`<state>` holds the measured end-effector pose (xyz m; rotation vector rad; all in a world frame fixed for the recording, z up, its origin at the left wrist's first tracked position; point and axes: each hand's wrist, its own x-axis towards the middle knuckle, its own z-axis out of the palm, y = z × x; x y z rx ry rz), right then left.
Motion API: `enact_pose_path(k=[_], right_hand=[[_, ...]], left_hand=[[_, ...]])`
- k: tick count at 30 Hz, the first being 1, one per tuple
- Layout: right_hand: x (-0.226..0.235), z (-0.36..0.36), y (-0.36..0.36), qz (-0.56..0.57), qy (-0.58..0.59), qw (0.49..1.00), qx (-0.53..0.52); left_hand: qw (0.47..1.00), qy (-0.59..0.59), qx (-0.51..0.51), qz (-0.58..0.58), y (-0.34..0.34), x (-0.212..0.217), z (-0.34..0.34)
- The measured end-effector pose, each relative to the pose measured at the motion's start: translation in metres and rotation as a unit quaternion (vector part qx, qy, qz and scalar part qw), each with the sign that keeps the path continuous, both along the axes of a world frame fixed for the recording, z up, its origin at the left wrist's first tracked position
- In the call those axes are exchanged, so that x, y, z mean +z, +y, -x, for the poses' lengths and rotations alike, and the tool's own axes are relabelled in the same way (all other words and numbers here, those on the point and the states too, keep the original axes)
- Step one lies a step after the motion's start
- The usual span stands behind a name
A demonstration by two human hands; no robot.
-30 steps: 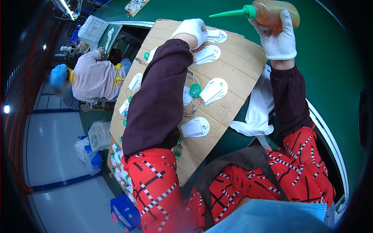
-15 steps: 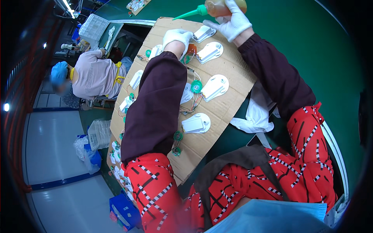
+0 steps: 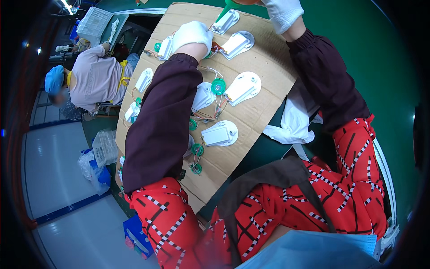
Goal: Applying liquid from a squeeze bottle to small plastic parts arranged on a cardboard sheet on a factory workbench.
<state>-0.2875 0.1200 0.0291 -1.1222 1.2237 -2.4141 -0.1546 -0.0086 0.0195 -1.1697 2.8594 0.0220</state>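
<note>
Nearest: blue mask (image 3: 313, 251) at the lower edge, red patterned clothing (image 3: 286, 197) above it, dark sleeve covers (image 3: 156, 121) on both forearms. White cloth (image 3: 293, 119) lies crumpled just beside the right side of a cardboard sheet (image 3: 273, 67); the whole scene sits slightly further left and higher than half a second ago.

On the cardboard: white housings with rounded ends, wired green discs (image 3: 218, 86) among them. Left hand (image 3: 192, 36), white-gloved, back uppermost, fingers bent down out of sight near the far end; cannot tell whether they grasp anything. A second ago it was up against the topmost housing (image 3: 226, 21); now it sits left of that piece, close to where it was half a second back. Small orange-brown piece (image 3: 216, 47) shows just beside its wrist.

Right hand (image 3: 284, 13), also gloved, cut by the upper edge, holding the bottle (image 3: 229, 6); only green nozzle and cap remain visible. A second ago the bottle was out over the green tabletop (image 3: 340, 49), nozzle nearly level; now the nozzle slants steeply down, tip at the topmost housing. Contact unclear.

Farther off, left: seated co-worker (image 3: 96, 76), back turned, little changed; white crate (image 3: 95, 24) beyond.
</note>
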Motion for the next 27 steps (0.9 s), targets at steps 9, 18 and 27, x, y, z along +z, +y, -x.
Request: enact_pose_path(k=[9,18,27], right_hand=[[-0.0052,-0.0011,-0.0048,-0.017,0.018,1.000,0.009],[-0.0031,-0.0080,-0.0074,-0.032,0.031,0.999,0.023],[-0.0004,-0.0006,0.0014,-0.038,0.058,0.997,0.027]], left_hand=[[1.000,-0.016,-0.003,0.023,-0.0012,-0.0044,0.0029],[0.999,-0.022,0.003,0.029,0.0062,0.0017,0.0014],[0.998,-0.052,0.002,0.048,0.0059,0.0018,0.0029]])
